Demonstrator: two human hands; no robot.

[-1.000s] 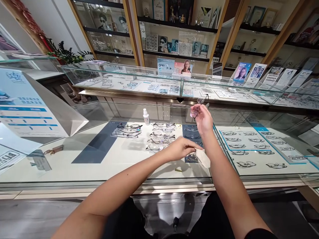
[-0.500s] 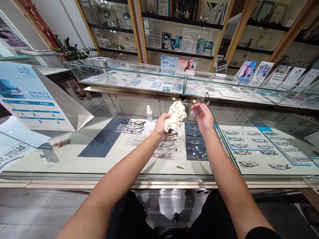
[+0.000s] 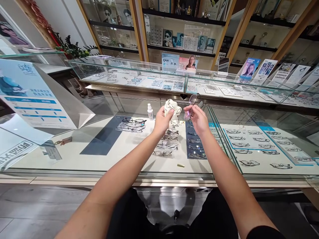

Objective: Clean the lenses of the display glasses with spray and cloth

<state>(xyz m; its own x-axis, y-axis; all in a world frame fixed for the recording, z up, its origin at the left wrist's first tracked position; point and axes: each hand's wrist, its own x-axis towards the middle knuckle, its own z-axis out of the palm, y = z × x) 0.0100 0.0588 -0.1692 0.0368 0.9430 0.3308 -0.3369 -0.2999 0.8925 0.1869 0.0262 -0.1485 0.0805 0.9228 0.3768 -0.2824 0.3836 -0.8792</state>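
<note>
My left hand is closed around a crumpled white cloth, held up above the glass display counter. My right hand pinches a pair of glasses with thin dark frames and tinted lenses, raised close to the cloth. The two hands are a few centimetres apart, over rows of spectacle frames lying inside the case.
A small white spray bottle stands on the counter to the left of my hands. A tilted blue-and-white poster stand sits at the left. A second glass counter and wall shelves lie beyond. A small brass piece rests on the glass.
My left hand lifted the white cloth from the counter top up toward the glasses. My right hand shifted slightly left, bringing the glasses closer to the cloth.
</note>
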